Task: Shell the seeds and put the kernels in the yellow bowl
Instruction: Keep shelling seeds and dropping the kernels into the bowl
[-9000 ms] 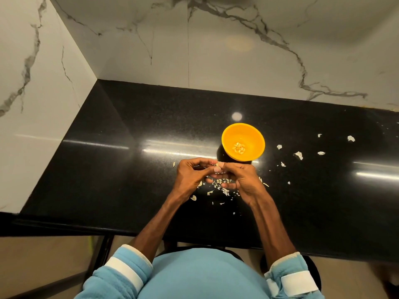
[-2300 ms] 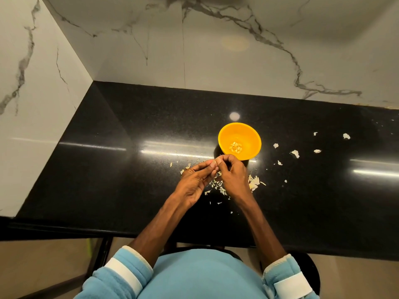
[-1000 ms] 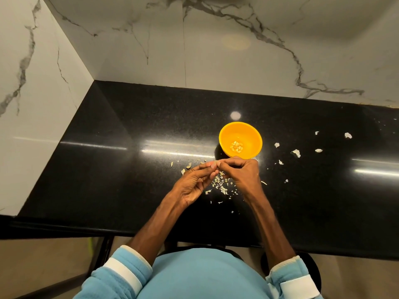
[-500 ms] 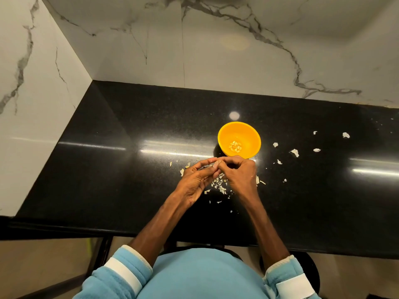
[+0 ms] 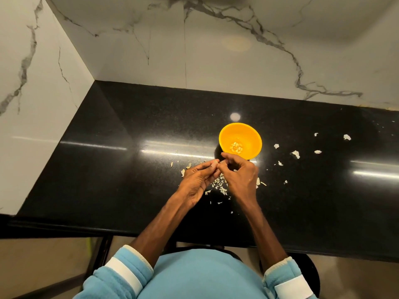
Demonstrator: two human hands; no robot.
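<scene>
Where the blue sleeves (image 5: 121, 275) end, bare forearms reach over the black surface (image 5: 129, 169). The left hand (image 5: 197, 183) and right hand (image 5: 240, 176) meet at their fingertips, both pinching a small seed (image 5: 220, 162). Shell bits (image 5: 219, 184) lie beneath, partly hidden by the hands. Just beyond, at 1 o'clock, stands the yellow bowl (image 5: 228, 130), with kernels (image 5: 236, 147) at its bottom. Stray husks (image 5: 295, 153) lie at its 3 o'clock, and a marble wall (image 5: 216, 57) rises behind.
</scene>
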